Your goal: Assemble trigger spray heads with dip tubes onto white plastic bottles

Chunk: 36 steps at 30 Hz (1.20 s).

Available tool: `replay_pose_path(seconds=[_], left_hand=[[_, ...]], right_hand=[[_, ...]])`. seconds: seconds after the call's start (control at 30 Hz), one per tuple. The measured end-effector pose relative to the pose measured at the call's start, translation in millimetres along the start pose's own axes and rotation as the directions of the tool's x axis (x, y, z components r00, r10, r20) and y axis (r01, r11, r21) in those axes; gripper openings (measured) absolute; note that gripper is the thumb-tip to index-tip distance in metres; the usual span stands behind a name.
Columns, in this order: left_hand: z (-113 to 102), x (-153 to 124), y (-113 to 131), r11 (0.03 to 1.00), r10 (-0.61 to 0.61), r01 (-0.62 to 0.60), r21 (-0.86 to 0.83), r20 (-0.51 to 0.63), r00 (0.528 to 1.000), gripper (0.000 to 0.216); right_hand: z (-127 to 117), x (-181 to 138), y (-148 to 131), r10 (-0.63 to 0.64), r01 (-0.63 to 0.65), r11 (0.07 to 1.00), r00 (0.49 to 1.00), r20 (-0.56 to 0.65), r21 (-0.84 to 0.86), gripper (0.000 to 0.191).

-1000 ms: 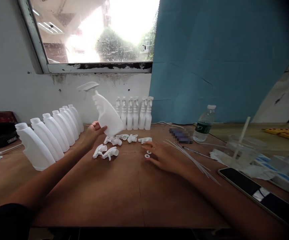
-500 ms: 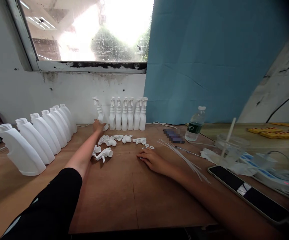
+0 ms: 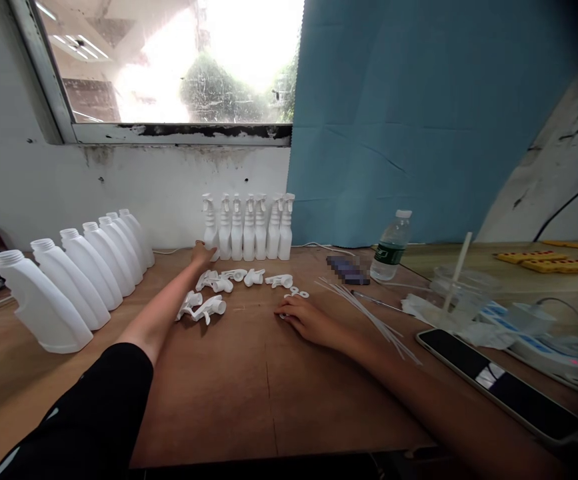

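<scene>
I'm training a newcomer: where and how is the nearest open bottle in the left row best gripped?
Probably the nearest bottle is best gripped below its threaded neck, left hand coming from the near side: the body narrows there, and the next bottle stands close on its far side.

This looks like a small assembly workshop, judging by the open white bottles [image 3: 93, 270] lined up at left, the loose trigger heads [image 3: 253, 278] and trigger-topped bottles [image 3: 249, 240] at centre, and the stained wall [image 3: 169, 177] below the peeling window frame [image 3: 183, 134] at upper left.
</scene>
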State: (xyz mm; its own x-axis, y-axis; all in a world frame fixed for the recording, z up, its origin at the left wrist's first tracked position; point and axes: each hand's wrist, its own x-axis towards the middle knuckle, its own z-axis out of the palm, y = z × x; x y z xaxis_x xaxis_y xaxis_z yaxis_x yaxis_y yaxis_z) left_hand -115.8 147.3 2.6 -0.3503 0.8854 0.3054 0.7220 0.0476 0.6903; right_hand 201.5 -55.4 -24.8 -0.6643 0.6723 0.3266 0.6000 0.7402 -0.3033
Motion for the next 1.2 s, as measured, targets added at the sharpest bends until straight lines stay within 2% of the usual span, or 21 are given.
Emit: replay_pose_path(seconds=[0.1,0.2,0.3,0.33,0.4,0.43,0.47,0.57,0.6,0.7,0.73,0.77,0.8,0.87,0.93,1.07,1.13,1.2], left_hand=[[-21,-21,4,0.992,0.122,-0.122,0.017,-0.013,0.992,0.045],[-47,-69,1,0.935,0.353,-0.354,0.018,0.029,0.935,0.036],[-70,-130,-7,0.826,0.558,-0.564,0.008,0.126,0.82,0.029],[-75,-149,-10,0.74,0.66,-0.671,0.046,0.144,0.738,0.031],[-80,-176,-15,0.628,0.751,-0.77,0.114,0.172,0.637,0.033],[-80,-185,-17,0.588,0.774,-0.797,0.138,0.192,0.604,0.036],[-79,-190,-18,0.575,0.776,-0.805,0.145,0.216,0.593,0.038],[-70,-199,-17,0.607,0.745,-0.793,0.054,0.309,0.592,0.03],[-68,-202,-15,0.615,0.746,-0.789,-0.012,0.335,0.576,0.025],[-63,-220,-5,0.562,0.813,-0.778,-0.281,0.362,0.456,0.02],[-63,-227,-1,0.554,0.825,-0.749,-0.365,0.36,0.435,0.02],[-62,-234,4,0.568,0.82,-0.701,-0.431,0.365,0.44,0.021],[-61,-240,9,0.603,0.798,-0.641,-0.475,0.379,0.469,0.023],[-57,-247,18,0.687,0.723,-0.521,-0.506,0.406,0.56,0.028],[-52,-248,23,0.722,0.678,-0.457,-0.519,0.398,0.618,0.035],[-46,-243,22,0.709,0.688,-0.461,-0.534,0.38,0.618,0.042],[-46,-243,20,0.731,0.667,-0.442,-0.521,0.405,0.626,0.051],[-46,-244,18,0.738,0.655,-0.417,-0.531,0.413,0.633,0.059]], right_hand=[[0,1,0,0.014,-0.014,1.0,1.0,-0.004,0.003,0.03],[1,1,1,0.045,-0.045,0.999,0.999,-0.011,0.013,0.028],[3,2,2,0.054,-0.053,0.998,0.998,-0.018,0.038,0.024],[3,2,3,0.054,-0.053,0.998,0.998,-0.021,0.044,0.023],[4,3,3,0.048,-0.047,0.998,0.999,-0.025,0.045,0.021],[4,3,3,0.044,-0.043,0.998,0.999,-0.028,0.042,0.021],[4,2,3,0.04,-0.039,0.998,0.999,-0.033,0.042,0.02],[4,2,2,0.058,-0.052,0.996,0.996,-0.075,0.075,0.016],[5,2,0,0.074,-0.065,0.994,0.993,-0.091,0.091,0.014],[8,2,-7,0.129,-0.11,0.983,0.984,-0.124,0.151,0.008],[9,3,-10,0.143,-0.119,0.978,0.98,-0.136,0.169,0.006],[10,3,-14,0.154,-0.125,0.974,0.976,-0.151,0.187,0.005],[10,3,-18,0.161,-0.125,0.971,0.972,-0.172,0.203,0.006],[11,4,-26,0.154,-0.104,0.971,0.961,-0.231,0.213,0.008],[10,3,-32,0.117,-0.052,0.978,0.94,-0.322,0.204,0.01],[8,2,-38,-0.017,0.11,0.982,0.86,-0.51,0.152,0.015],[8,1,-40,-0.095,0.184,0.973,0.865,-0.492,0.136,0.019],[7,1,-42,-0.196,0.268,0.953,0.897,-0.395,0.137,0.024]])
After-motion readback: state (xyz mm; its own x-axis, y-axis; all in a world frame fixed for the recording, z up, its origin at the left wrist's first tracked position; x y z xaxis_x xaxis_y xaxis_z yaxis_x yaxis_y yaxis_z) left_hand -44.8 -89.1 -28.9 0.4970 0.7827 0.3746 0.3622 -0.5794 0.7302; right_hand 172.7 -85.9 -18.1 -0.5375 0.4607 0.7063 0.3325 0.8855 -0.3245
